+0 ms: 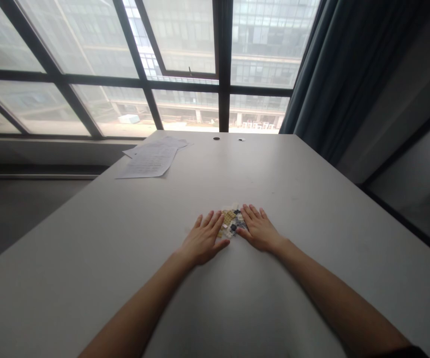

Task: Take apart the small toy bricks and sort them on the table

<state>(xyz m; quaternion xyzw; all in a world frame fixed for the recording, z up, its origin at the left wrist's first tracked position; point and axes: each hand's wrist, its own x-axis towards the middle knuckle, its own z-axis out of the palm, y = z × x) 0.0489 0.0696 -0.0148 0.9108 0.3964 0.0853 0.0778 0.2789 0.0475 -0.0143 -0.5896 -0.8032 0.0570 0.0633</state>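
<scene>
Between my two hands lies a small pile of building bricks [230, 219], in tan, white, grey and black, on the white table [260, 171]. My left hand [204, 237] rests flat at the pile's left side, fingers stretched forward and thumb toward the pile. On the right side my right hand [259, 228] lies palm down, its fingers spread and its thumb touching or nearly touching the bricks. Neither hand grips anything. Parts of the pile are hidden under or behind the fingers.
Several printed paper sheets [151, 158] overlap near the table's far left edge. Two round holes, one a dark cable hole [216, 138], sit near the far edge. Windows stand beyond the table, and a dark curtain [334, 74] hangs at the right.
</scene>
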